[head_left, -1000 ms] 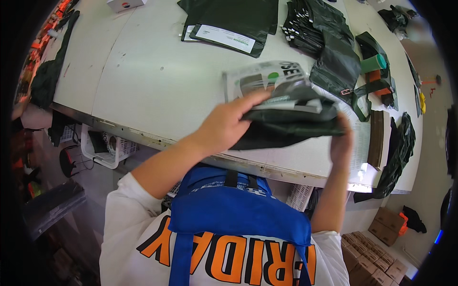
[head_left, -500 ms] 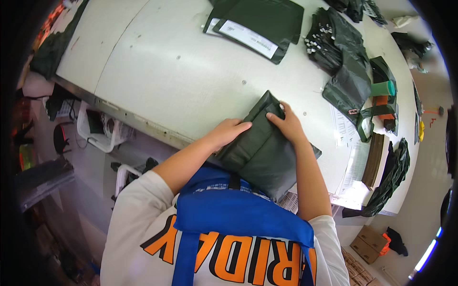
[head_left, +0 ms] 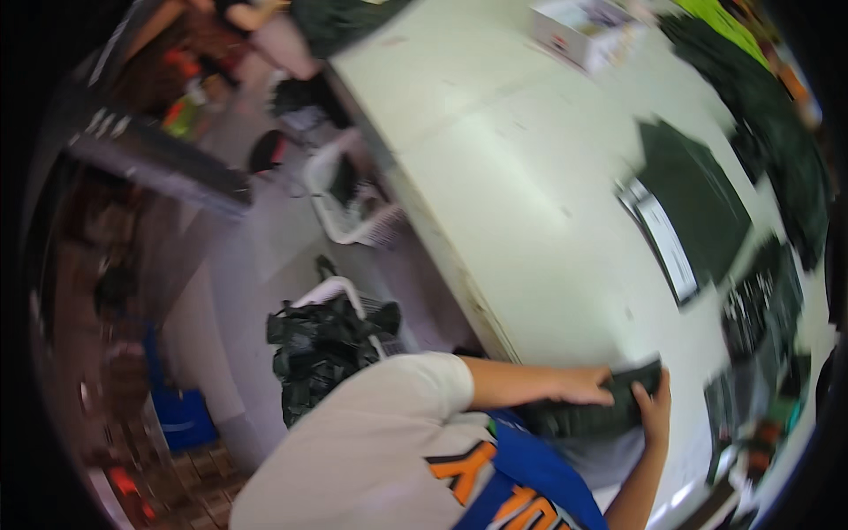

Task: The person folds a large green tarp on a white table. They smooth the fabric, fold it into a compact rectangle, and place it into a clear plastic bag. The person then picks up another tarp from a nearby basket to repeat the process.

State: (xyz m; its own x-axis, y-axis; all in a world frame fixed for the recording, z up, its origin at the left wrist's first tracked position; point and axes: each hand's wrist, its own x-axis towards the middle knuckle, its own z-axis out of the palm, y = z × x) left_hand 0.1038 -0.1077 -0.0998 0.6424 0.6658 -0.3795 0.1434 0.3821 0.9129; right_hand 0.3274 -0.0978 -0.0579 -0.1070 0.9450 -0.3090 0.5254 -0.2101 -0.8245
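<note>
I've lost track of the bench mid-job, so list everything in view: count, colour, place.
package: one, dark, in both hands' grip at the table edge
table: one, white, centre to upper right
flat bags: at least two, dark green with white strips, right on table
bunched bags: uncountable, dark, beyond them
open box: one, white, top of table
dark heap: one, blackish green, far right
baskets: two, white, below table, left
black plastic: uncountable, at nearer basket
blue item: one, lower left, kind unclear
apron: one, blue, on person
left hand: one, bare, on package
right hand: one, bare, package's right end
</note>
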